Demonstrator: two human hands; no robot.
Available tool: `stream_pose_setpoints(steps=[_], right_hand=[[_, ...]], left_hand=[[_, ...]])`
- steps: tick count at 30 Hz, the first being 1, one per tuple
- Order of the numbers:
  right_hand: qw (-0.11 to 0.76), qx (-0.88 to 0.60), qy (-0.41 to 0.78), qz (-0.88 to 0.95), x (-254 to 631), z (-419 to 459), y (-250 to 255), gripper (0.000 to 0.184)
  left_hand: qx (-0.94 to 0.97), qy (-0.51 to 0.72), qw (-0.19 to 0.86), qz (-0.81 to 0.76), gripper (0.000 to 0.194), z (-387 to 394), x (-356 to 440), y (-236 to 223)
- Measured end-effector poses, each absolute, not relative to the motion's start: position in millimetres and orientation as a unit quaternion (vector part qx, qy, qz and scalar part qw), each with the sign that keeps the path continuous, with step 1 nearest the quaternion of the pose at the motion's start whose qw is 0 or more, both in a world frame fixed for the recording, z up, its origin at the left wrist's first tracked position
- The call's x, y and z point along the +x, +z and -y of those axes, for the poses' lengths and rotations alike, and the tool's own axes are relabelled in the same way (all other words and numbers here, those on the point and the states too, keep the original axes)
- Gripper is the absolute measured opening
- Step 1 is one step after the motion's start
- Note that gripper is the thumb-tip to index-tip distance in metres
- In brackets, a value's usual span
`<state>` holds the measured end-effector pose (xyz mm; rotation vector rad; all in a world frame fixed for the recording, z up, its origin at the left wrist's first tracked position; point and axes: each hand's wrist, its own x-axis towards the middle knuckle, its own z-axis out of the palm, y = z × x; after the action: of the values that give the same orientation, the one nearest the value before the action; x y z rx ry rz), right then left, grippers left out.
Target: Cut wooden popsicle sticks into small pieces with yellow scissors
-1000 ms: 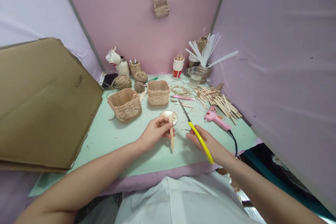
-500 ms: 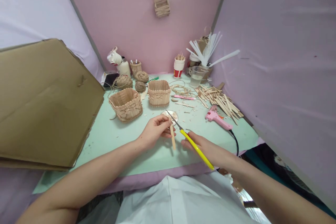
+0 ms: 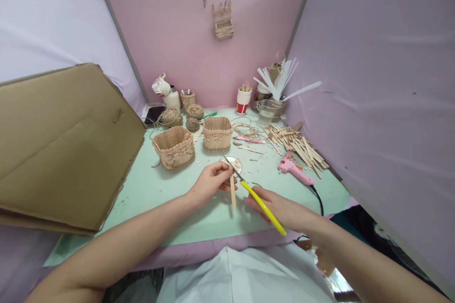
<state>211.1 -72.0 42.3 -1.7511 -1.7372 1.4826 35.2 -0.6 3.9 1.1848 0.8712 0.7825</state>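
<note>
My left hand [image 3: 214, 180] pinches a flat wooden craft stick [image 3: 232, 192], which hangs down below the fingers. My right hand [image 3: 265, 202] grips yellow-handled scissors [image 3: 261, 206], with the dark pointed blades reaching up and left to the stick at my left fingertips. Behind my left hand, partly hidden by it, lies a small round white dish [image 3: 237, 164] with wood scraps. Beyond it stand two small craft-stick baskets, one on the left [image 3: 174, 154] and one in the middle [image 3: 217, 139].
A pink glue gun [image 3: 295, 170] lies at the right, its black cord running off the front. Behind it is a pile of craft sticks [image 3: 298, 144]. Twine balls [image 3: 170, 117] and a red-and-white cup [image 3: 243, 102] stand farther back. A large cardboard sheet [image 3: 64, 151] leans at the left.
The camera view has tipped slightly upward, so the scene sits lower. The scissors' blades have shifted slightly against the craft stick; both hands keep their grips.
</note>
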Motion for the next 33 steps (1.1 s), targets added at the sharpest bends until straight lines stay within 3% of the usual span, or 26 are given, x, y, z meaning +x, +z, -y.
stream_pose_setpoints(steps=[14, 22, 33], right_hand=[[0.212, -0.569, 0.634, 0.479, 210, 71, 27, 0.032], [0.214, -0.528, 0.724, 0.388, 208, 69, 28, 0.036], [0.206, -0.545, 0.722, 0.373, 202, 70, 29, 0.044]], left_hand=[[0.488, 0.333, 0.713, -0.378, 0.025, -2, 32, 4], [0.478, 0.328, 0.725, -0.372, 0.023, -4, 30, 4], [0.46, 0.326, 0.733, -0.381, 0.026, -2, 29, 8]])
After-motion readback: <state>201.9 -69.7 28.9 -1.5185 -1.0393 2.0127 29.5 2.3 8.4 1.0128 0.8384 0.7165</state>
